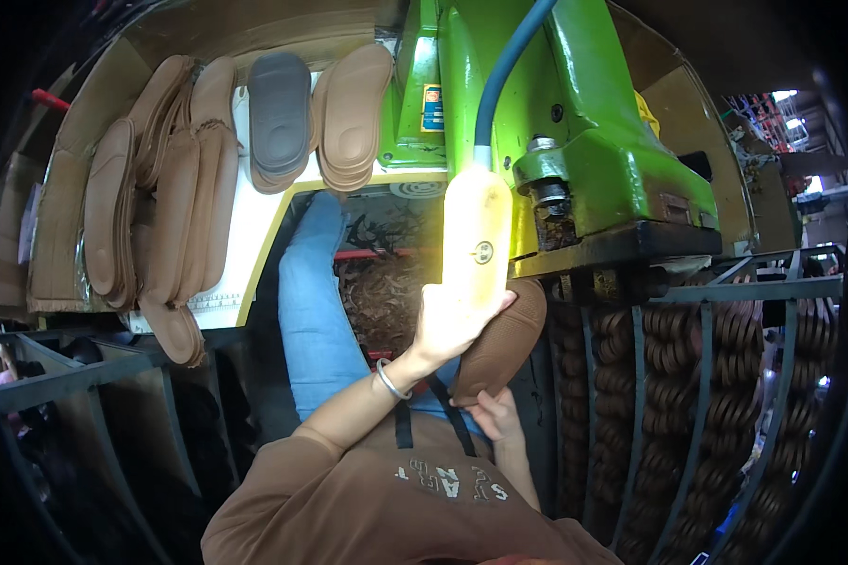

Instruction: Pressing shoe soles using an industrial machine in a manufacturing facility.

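Note:
A brown insole (511,341) with a textured face is held above my lap, below the green machine. My left hand (448,330) grips its upper left side, thumb stretched across it; the other fingers are partly hidden behind the glowing work lamp (477,240). At the insole's lower end, my right hand (496,414) pinches the edge between thumb and fingers. The green machine (598,132) carries a round metal part (541,169) just above and right of the insole.
Stacks of tan insoles (184,217) and a grey-topped stack (280,108) lie on the white table (226,292) at left. Brown scraps (379,306) fill the space below. Metal racks (707,377) with many brown pieces stand at right. A blue hose (499,75) hangs over the lamp.

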Demonstrator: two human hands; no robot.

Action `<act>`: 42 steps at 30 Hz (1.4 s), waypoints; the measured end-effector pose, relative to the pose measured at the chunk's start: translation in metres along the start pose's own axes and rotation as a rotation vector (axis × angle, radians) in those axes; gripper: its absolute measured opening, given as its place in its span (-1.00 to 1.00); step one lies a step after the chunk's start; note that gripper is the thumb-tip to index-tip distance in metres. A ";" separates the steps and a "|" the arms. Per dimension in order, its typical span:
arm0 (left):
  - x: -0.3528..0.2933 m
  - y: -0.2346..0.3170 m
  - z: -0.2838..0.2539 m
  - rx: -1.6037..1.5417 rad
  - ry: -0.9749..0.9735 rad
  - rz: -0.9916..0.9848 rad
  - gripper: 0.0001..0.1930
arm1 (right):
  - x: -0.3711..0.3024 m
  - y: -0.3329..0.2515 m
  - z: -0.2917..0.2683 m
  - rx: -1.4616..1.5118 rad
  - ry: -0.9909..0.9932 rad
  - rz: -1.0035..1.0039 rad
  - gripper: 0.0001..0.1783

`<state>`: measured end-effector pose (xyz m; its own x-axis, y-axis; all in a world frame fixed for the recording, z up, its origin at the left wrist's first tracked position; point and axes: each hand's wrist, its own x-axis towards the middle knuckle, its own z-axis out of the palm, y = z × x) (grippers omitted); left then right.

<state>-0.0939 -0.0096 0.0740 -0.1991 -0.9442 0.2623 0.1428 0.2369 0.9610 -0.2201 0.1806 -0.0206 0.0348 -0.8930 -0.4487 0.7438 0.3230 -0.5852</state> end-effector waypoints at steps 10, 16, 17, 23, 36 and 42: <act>-0.025 -0.019 -0.013 -0.083 0.128 -0.134 -0.86 | -0.025 -0.029 0.003 -0.162 0.034 -0.048 -0.59; 0.005 0.001 0.010 -0.053 -0.003 -0.112 -0.79 | -0.024 0.000 0.003 -0.120 0.030 -0.012 -0.56; 0.004 0.002 0.006 -0.030 -0.036 -0.115 -0.80 | -0.026 0.002 0.003 -0.091 0.017 -0.016 -0.56; -0.007 -0.005 -0.003 0.146 -0.020 0.072 -0.85 | -0.053 -0.016 -0.015 -0.173 0.209 -0.159 -0.47; -0.015 -0.010 0.005 -0.041 -0.035 -0.162 -0.81 | -0.026 -0.049 -0.013 -0.325 0.061 -0.009 -0.48; 0.002 -0.007 0.010 0.045 0.065 0.090 -0.79 | -0.032 -0.017 0.030 -0.203 0.066 -0.008 -0.54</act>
<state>-0.1049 -0.0105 0.0690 -0.1239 -0.9313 0.3424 0.1130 0.3296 0.9373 -0.2139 0.1941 0.0235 -0.0200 -0.8754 -0.4829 0.5941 0.3781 -0.7100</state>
